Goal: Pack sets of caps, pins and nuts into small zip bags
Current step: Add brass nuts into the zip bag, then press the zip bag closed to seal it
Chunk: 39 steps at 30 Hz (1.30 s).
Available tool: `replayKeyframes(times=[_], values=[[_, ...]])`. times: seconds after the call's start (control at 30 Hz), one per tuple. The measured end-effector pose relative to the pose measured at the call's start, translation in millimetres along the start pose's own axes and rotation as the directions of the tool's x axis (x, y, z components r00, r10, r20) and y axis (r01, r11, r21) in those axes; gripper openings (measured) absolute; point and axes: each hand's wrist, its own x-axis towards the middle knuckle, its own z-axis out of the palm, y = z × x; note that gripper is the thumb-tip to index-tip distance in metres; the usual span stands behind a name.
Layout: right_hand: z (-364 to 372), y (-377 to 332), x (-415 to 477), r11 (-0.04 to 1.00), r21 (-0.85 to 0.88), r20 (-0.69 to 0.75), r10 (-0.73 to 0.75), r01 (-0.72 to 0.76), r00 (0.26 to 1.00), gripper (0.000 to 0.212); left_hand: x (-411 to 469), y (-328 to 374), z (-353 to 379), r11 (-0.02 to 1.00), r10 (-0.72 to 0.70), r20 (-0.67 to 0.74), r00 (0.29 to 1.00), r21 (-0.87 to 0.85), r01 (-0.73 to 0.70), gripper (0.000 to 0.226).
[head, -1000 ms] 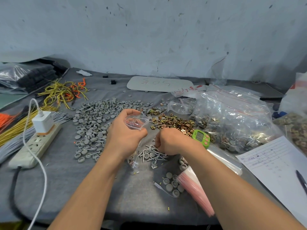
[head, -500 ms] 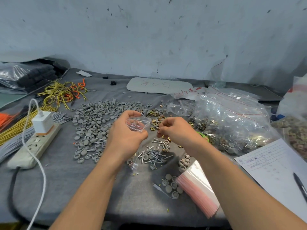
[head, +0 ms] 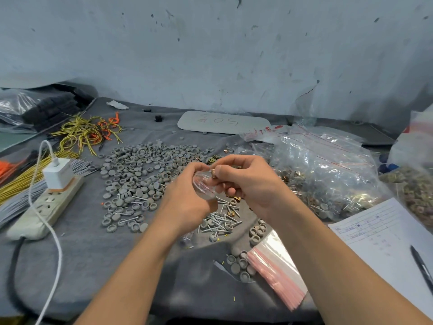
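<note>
The big clear bag [head: 328, 179] at the right, the largest container, bulges with small packed bags of mixed hardware. Nearer than it, a stack of empty zip bags [head: 278, 275] with pink strips lies flat, its long axis running near and right. Loose grey caps [head: 138, 174] spread left of centre, and pins [head: 219, 220] heap nearer, pointing every way. Above them the left hand [head: 187, 205] curls its fingers round a small zip bag [head: 204, 187] (contents unclear), its mouth turned far and right. At that mouth the right hand [head: 250, 186] pinches a brass nut [head: 213, 172] between thumb and forefinger, other fingers curled.
</note>
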Motion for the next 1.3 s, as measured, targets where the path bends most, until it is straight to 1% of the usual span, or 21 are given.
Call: replayKeyframes(times=[0.1,0.23,0.33,0.43,0.47,0.53,0.57,0.63,0.67,0.7,0.73,0.8,0.83,0.87,0.9,0.97,1.0,1.03,1.1,1.2,1.3], values=[[6.2,2.0,-0.7,0.991,-0.12,-0.057,-0.071,0.064,0.996,0.015,-1.5,1.8,2.4,0.999,0.038,0.021,0.999,-0.011,-0.037,0.064],[8.7,3.4,0.5,0.953,-0.293,-0.126,-0.121,0.08,0.985,0.013,-1.2,2.3,-0.3,0.999,0.044,0.041,0.998,-0.025,-0.043,0.069],[8.7,1.1,0.9,0.948,-0.301,-0.183,-0.162,0.102,0.97,0.02,0.2,0.5,-1.3,0.997,0.028,0.03,0.999,-0.074,-0.026,0.069],[1.2,-0.1,1.6,0.95,-0.286,-0.276,-0.208,0.127,0.938,0.019,1.3,-2.3,-1.6,0.99,0.017,-0.045,0.999,-0.142,-0.023,0.071],[-0.8,0.0,1.7,0.948,-0.296,-0.274,-0.203,0.118,0.94,0.016,1.7,-3.1,-2.1,0.986,0.0,-0.076,0.997,-0.169,-0.013,0.073],[-0.1,1.1,-0.6,0.942,-0.326,-0.172,-0.137,0.075,0.976,0.01,2.9,-3.7,-3.9,0.982,-0.026,-0.119,0.993,-0.189,0.003,0.083],[2.8,3.4,-1.6,0.936,-0.349,-0.102,-0.083,0.043,0.991,0.015,3.0,-3.3,-4.4,0.986,-0.027,-0.12,0.992,-0.169,0.006,0.092],[9.6,11.4,-1.6,0.894,-0.448,-0.024,0.0,-0.011,1.0,0.035,2.5,-0.9,-4.8,0.999,0.01,-0.068,0.998,-0.039,-0.013,0.113],[12.4,15.5,-0.3,0.848,-0.53,-0.026,-0.006,-0.009,1.0,0.04,1.9,1.2,-4.4,0.999,0.023,-0.024,0.999,0.032,-0.022,0.122],[14.5,18.1,1.5,0.798,-0.603,-0.042,-0.035,0.003,0.998,0.041,1.0,3.8,-4.5,0.997,0.019,0.018,1.0,0.073,-0.021,0.13],[15.4,18.6,2.5,0.765,-0.644,-0.063,-0.064,0.008,0.996,0.04,0.3,5.5,-5.0,0.997,0.011,0.05,0.999,0.076,-0.014,0.135],[13.9,17.4,4.2,0.77,-0.638,-0.103,-0.092,0.005,0.99,0.039,0.1,5.8,-8.2,1.0,0.008,0.063,0.998,-0.004,-0.008,0.136],[12.0,16.8,4.6,0.785,-0.62,-0.118,-0.104,0.008,0.988,0.039,0.4,4.8,-11.0,0.998,0.003,0.046,0.999,-0.066,0.0,0.131],[10.3,15.8,4.7,0.799,-0.601,-0.131,-0.115,0.013,0.985,0.038,0.9,3.3,-14.0,0.99,-0.011,0.026,1.0,-0.143,0.015,0.121],[8.9,14.9,4.3,0.813,-0.582,-0.14,-0.126,0.021,0.982,0.037,1.9,2.1,-17.3,0.972,-0.036,0.012,0.999,-0.234,0.038,0.106],[6.6,14.3,3.9,0.835,-0.549,-0.165,-0.149,0.035,0.975,0.034,3.5,0.4,-22.9,0.917,-0.1,-0.003,0.995,-0.387,0.091,0.065],[5.3,13.7,3.8,0.841,-0.54,-0.181,-0.156,0.034,0.971,0.032,4.6,0.1,-25.0,0.905,-0.129,-0.025,0.991,-0.413,0.107,0.047],[4.1,13.6,3.9,0.843,-0.537,-0.192,-0.154,0.027,0.969,0.029,5.6,-0.5,-26.6,0.902,-0.149,-0.058,0.987,-0.418,0.111,0.033],[3.1,13.0,2.7,0.847,-0.532,-0.184,-0.121,0.005,0.976,0.023,6.4,-2.3,-28.2,0.894,-0.166,-0.132,0.977,-0.439,0.092,0.021],[6.0,12.7,0.9,0.84,-0.542,-0.168,-0.07,-0.032,0.983,0.017,6.5,-2.7,-29.2,0.868,-0.185,-0.2,0.962,-0.492,0.064,0.016],[6.5,11.2,1.9,0.888,-0.457,-0.228,-0.072,-0.042,0.971,0.012,6.5,-1.5,-31.4,0.855,-0.214,-0.242,0.947,-0.515,0.061,0.014]])
